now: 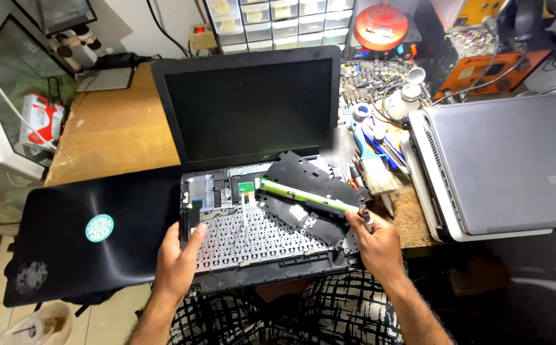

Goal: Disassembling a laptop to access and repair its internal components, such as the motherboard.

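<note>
An opened black laptop (246, 108) lies in front of me with its dark screen upright and its base stripped. A metal keyboard backing plate (259, 239) shows, with white ribbon cables over it. A black battery pack with a green strip (303, 191) lies tilted across the base. My left hand (179, 255) grips the front left edge of the laptop base. My right hand (374, 239) rests at the base's right edge and holds a small screwdriver (365, 214) whose tip points up beside the battery.
A closed black laptop with a round green sticker (93, 233) lies to the left. Closed grey laptops (508, 166) are stacked to the right. Tools, brushes, wires and small parts drawers (380, 96) crowd the back of the wooden bench (115, 128).
</note>
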